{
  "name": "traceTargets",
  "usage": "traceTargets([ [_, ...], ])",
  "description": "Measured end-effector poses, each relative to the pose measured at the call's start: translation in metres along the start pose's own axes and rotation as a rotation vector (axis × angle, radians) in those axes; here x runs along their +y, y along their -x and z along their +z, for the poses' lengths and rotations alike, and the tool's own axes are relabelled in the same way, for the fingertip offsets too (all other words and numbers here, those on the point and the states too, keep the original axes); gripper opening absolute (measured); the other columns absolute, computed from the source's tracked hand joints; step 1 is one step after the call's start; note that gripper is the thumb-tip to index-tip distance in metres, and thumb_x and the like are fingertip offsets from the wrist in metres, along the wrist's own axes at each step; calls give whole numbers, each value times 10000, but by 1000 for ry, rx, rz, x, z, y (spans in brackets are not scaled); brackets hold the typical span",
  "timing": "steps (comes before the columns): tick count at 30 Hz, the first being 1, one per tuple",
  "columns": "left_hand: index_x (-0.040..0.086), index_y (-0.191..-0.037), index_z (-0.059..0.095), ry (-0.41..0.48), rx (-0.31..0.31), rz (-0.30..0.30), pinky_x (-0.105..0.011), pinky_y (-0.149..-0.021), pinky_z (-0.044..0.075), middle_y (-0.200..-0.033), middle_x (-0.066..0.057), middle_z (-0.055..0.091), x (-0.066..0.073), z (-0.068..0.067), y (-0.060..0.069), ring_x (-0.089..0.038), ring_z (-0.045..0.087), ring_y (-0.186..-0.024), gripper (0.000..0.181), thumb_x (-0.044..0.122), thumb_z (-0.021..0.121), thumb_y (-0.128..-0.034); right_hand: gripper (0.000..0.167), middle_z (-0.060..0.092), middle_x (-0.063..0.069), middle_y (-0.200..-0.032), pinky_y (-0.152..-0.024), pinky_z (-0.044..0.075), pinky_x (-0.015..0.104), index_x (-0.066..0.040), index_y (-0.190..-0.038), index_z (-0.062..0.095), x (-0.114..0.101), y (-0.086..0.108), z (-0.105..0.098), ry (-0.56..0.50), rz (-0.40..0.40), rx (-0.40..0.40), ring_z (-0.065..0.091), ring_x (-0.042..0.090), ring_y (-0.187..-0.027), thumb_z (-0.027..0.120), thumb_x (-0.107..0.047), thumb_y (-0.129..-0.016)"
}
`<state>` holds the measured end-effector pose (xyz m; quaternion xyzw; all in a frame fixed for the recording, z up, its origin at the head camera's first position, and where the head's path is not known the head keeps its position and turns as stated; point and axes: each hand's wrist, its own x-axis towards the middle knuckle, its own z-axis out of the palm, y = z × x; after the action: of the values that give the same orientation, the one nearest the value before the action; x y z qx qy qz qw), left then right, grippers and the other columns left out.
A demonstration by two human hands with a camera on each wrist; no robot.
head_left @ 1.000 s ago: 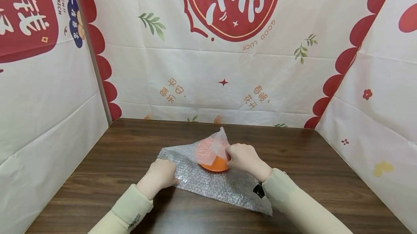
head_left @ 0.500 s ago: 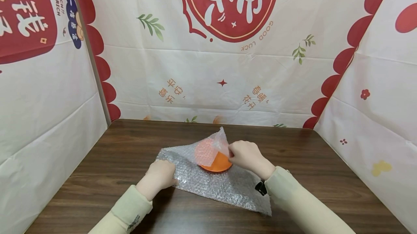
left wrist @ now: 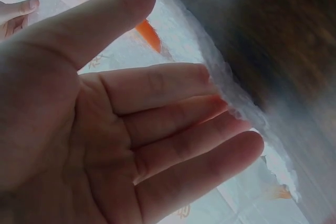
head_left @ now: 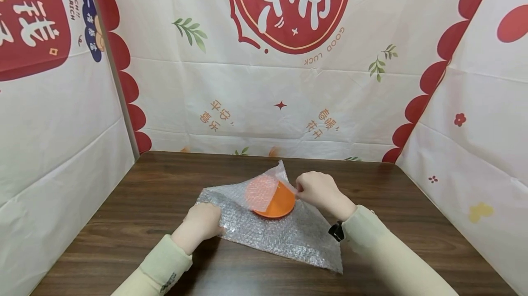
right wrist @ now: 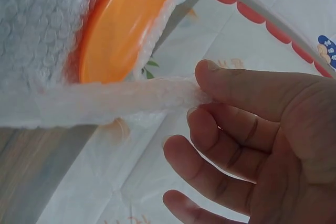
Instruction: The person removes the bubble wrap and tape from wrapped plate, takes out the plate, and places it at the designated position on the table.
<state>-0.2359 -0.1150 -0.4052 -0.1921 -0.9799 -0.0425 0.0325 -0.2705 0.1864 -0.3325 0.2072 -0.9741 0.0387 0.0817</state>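
A sheet of bubble wrap (head_left: 284, 238) lies on the table with an orange round dish (head_left: 283, 200) on it. One flap is folded over the dish's left part, whose colour shows through. At the sheet's left side, my left hand (head_left: 203, 220) rests on the wrap; the left wrist view shows this hand (left wrist: 115, 114) with fingers extended along the wrap's edge. To the right of the dish, my right hand (head_left: 321, 191) pinches the flap's corner. Thumb and index finger of this hand (right wrist: 262, 129) grip the raised wrap in the right wrist view, beside the uncovered orange part.
The dark wooden table (head_left: 165, 172) extends around the sheet on all sides. Patterned white cloth (head_left: 247, 85) hangs behind it and along both sides. A black band (head_left: 336, 231) is on the right wrist.
My right hand has moved right and slightly away from me, drawing the flap's corner along. More of the orange dish is uncovered. The left hand has stayed nearly in place.
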Motion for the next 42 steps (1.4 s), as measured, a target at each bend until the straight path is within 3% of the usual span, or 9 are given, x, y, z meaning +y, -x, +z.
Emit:
traceTargets([
  [13, 68, -663, 625, 1, 21, 0, -490, -610, 545, -743, -121, 645, -1, 1, 0, -339, 645, -728, 361, 352, 839, -727, 306, 507, -88, -584, -446, 377, 301, -209, -593, 551, 13, 0, -8, -13, 24, 13, 476, 108, -531, 785, -245, -788],
  [31, 67, -665, 625, 13, 1, -15, -486, -607, 547, -721, -107, 639, 2, -1, 1, -330, 644, -707, 345, 333, 829, -748, 286, 531, -67, -607, -460, 391, 305, -187, -621, 569, 38, 2, -12, -58, 77, 11, 489, 118, -538, 745, -236, -842],
  [42, 74, -644, 612, 19, 13, 0, -467, -625, 548, -701, -99, 631, 2, -1, 2, -320, 642, -701, 347, 321, 832, -748, 309, 485, -40, -581, -461, 343, 309, -178, -611, 536, 57, 3, -14, -80, 136, 25, 437, 133, -522, 745, -247, -828],
])
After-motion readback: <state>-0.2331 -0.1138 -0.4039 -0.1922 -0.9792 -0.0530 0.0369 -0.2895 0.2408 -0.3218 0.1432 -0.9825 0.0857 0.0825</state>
